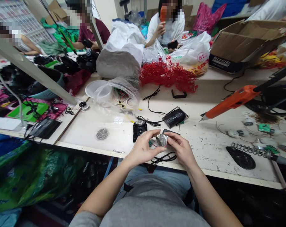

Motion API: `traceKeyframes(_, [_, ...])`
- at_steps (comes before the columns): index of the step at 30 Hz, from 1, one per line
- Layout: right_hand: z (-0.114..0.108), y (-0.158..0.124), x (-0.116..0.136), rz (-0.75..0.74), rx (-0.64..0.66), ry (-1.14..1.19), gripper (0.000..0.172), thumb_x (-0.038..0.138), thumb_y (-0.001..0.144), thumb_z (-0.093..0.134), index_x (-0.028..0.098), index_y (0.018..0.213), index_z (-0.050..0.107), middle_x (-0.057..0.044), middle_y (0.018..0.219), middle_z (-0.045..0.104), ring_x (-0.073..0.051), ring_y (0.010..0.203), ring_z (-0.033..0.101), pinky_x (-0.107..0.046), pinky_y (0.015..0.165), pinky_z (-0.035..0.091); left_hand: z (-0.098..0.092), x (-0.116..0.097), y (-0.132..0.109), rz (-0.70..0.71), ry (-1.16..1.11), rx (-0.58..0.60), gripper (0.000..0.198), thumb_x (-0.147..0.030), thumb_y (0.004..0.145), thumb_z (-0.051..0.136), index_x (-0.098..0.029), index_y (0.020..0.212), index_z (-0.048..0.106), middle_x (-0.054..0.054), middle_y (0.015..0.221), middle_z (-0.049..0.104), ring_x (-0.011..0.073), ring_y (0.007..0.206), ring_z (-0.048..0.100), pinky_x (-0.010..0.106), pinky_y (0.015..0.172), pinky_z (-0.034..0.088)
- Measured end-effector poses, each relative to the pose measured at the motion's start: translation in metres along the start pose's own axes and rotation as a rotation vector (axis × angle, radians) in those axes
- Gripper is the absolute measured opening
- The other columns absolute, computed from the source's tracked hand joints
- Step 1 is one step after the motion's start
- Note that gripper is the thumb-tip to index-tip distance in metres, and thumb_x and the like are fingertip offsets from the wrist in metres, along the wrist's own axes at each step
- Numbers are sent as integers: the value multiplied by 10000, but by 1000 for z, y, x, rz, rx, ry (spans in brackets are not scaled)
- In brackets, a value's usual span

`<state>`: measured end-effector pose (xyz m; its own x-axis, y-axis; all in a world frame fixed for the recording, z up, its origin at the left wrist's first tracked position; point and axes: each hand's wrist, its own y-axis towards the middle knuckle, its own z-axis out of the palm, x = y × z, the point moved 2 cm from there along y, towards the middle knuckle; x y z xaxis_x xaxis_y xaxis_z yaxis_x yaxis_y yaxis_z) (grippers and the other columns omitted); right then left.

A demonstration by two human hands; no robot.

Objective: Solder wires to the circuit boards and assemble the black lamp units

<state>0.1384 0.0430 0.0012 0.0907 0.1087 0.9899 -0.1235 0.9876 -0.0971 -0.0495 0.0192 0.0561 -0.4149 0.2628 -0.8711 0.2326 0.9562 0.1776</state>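
My left hand [143,148] and my right hand [180,148] meet just above the near edge of the white table [204,138]. Both pinch a small silvery round part [161,140] with thin wires and a bit of green board hanging from it. Black wire [164,157] loops under my hands. A black cube-shaped housing with a speckled round top [139,129] stands just behind my left hand. A black oblong casing [174,118] lies further back, with a black cable running from it.
An orange glue gun [232,101] rests on a stand to the right, above a soldering iron holder [245,151]. A small dish of tiny metal pieces [102,133] lies left. Plastic bags, red netting [167,75] and a cardboard box [242,44] fill the back. Other people sit across.
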Motion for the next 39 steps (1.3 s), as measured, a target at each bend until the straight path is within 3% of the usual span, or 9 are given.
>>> traceKeyframes(8, [11,-4,0,127,-14,185,503,570,619,917,253,985,782,-58,1031,752,-233,940,677,-370,896,547,5,5,-3,49,100,-76,715,-324,711,883,-202,1331,549,120,1286,666,288,1203,632,461,1035,533])
traceKeyframes(19, [20,-7,4,213,-44,276,520,536,528,961,225,905,785,-64,889,760,-219,819,676,-349,794,556,10,14,-2,-5,-24,-101,540,-297,761,824,-200,1243,602,97,1188,689,246,1085,684,419,967,567])
traceKeyframes(29, [25,-10,4,215,-65,294,465,517,523,947,234,862,798,-38,788,727,-193,749,639,-309,700,532,9,5,3,-38,10,-104,509,-340,726,839,-190,1179,661,81,1084,703,227,979,687,372,851,587])
traceKeyframes(39, [27,-14,7,181,-37,265,384,465,591,906,240,877,784,-38,858,742,-214,825,654,-328,781,523,9,2,3,-83,11,-162,394,-386,743,842,-188,1064,727,57,984,696,208,918,677,332,806,561])
